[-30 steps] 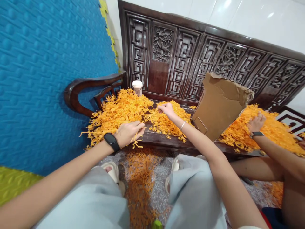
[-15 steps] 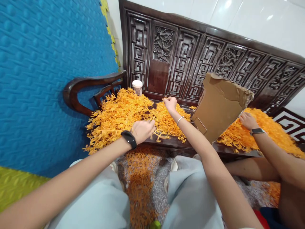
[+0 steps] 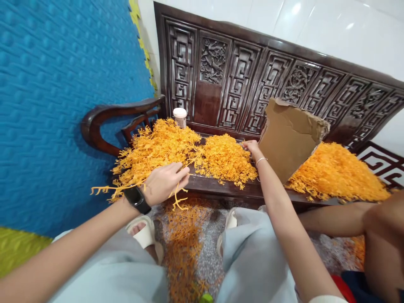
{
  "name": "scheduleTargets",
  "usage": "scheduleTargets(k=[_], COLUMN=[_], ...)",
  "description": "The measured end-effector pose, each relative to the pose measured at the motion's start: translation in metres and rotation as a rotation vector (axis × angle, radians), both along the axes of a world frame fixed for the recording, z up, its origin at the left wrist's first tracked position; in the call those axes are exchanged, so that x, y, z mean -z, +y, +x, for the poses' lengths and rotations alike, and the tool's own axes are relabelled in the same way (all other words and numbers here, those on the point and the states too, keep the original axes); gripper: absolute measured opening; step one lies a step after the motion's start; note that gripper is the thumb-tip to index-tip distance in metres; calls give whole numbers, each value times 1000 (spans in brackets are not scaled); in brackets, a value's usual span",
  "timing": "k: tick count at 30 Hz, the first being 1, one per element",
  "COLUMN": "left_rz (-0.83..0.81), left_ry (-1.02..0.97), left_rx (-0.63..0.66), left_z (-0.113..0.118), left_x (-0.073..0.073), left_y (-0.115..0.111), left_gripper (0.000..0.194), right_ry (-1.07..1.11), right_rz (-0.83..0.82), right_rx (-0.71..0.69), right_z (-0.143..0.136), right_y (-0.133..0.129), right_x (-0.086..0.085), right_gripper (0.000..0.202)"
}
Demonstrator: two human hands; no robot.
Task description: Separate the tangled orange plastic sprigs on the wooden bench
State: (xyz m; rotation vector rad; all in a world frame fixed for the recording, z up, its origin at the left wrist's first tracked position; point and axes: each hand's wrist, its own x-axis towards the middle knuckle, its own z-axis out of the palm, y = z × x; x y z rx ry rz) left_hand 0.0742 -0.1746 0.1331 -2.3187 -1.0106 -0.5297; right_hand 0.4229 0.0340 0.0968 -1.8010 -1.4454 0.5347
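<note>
My left hand (image 3: pixel 164 181) is closed around thin, branching orange plastic-looking sprigs (image 3: pixel 179 203); their ends hang below the fingers and stick out past the wrist. It is in front of the large left heap of orange sprigs (image 3: pixel 164 143). Beyond the right edge of the smaller middle heap of orange pieces (image 3: pixel 225 158), my right hand (image 3: pixel 252 147) is pinched, close to the cardboard sheet (image 3: pixel 287 134). Whatever lies between its fingertips is too small to make out.
The heaps lie on a dark carved wooden bench (image 3: pixel 227 188). A white-lidded tub (image 3: pixel 180 117) stands at the back. Right of the cardboard is another orange heap (image 3: pixel 341 172), beside a person's bent leg (image 3: pixel 341 219). Orange bits (image 3: pixel 184 248) litter the floor between my feet.
My left hand has drawn left and nearer with the sprigs. My right hand has shifted right, from above the middle heap toward the cardboard. The other person's hand has left the view.
</note>
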Motion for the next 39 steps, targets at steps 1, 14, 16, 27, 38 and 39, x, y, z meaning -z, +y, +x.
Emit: scheduleTargets(k=[1,14,16,27,38,39], left_rz=[12,-58,-82,-73,-220,-242], left_ry=[10,-101,-160,-232,-317,-331], left_rx=[8,-62,-83,-103,-37,-37], left_z=[-1,-15,-16,-17,-25,-24], left_x=[1,-2,-3,-5,-3,-2], left_y=[0,4,4,7,7,7], left_gripper=[26,21,19,17,14,13], right_ry=[16,48,90,497,365,329], right_rz=[-15,-32,-65,-350,51,133], right_rx=[-24,-133,-266,-1066,-903,-888], right_z=[-3,-45,-58,-167,-153,-152], right_y=[0,-3,-5,-66,-51,-51], right_x=[-1,-35,-43,-62,-41,-43], right_gripper=[12,8,11,27,15,15])
